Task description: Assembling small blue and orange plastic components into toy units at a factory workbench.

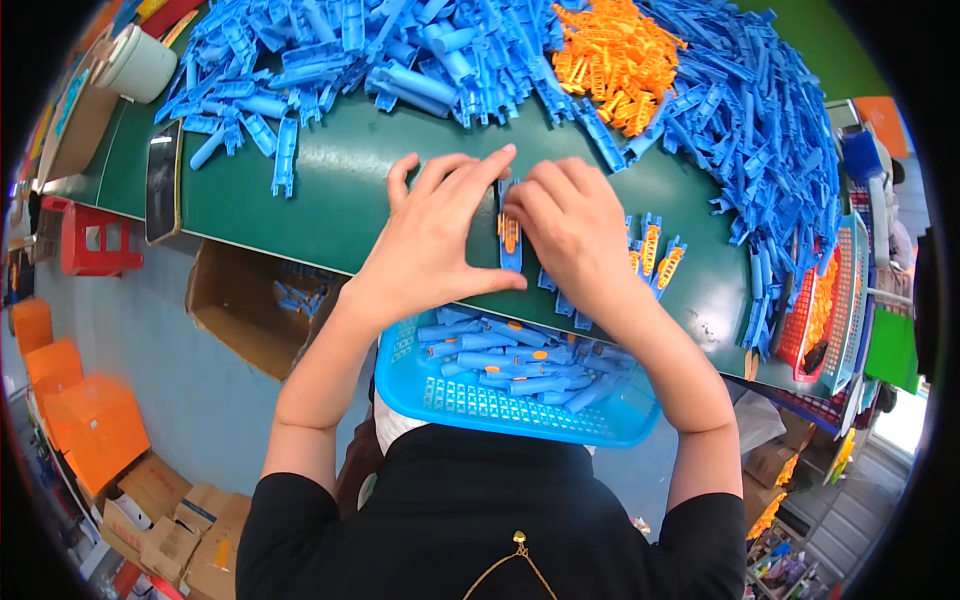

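On the green table between my hands lies a blue plastic half-shell [511, 258], with an orange plastic insert [510, 234] sitting in it. My left hand [432, 238] is spread around the shell's left side, its thumb stretched out by the near end. From the right, the bent fingers of my right hand [570, 225] close on the orange insert; their tips are partly hidden. Beside my right wrist lies a row of blue half-shells with orange inserts [650, 245], some covered by the hand.
Blue half-shells [420, 60] heap along the far side, with an orange insert pile [615, 60] among them. At the near edge, a blue basket [520, 424] holds closed blue pieces. A phone-like dark slab [163, 182], cardboard box [240, 310] and red stool [95, 240] are left.
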`<action>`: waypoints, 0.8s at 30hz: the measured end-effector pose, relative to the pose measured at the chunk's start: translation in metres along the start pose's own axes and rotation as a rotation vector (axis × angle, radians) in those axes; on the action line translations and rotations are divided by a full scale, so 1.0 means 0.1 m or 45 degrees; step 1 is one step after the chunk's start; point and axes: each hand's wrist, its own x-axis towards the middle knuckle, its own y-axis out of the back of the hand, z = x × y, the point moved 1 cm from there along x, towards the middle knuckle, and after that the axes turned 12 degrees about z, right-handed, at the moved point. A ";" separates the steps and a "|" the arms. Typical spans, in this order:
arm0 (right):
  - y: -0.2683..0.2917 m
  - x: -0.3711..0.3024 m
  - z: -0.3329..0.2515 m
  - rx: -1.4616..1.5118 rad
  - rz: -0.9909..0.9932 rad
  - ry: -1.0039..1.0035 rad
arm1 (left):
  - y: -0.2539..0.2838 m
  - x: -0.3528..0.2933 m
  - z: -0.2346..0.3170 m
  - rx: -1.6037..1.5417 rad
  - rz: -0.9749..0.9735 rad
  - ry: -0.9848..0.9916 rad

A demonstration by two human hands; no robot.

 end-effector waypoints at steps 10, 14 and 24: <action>0.60 0.14 0.80 0.137 -0.062 -0.547 | -0.28 0.69 0.07 0.296 0.016 -0.550; 0.39 0.18 1.26 -0.325 0.014 -0.242 | -0.66 0.85 0.06 0.277 -0.001 -0.601; 0.30 0.16 1.34 0.217 0.028 -0.732 | -0.16 0.41 0.02 0.239 -0.015 -0.295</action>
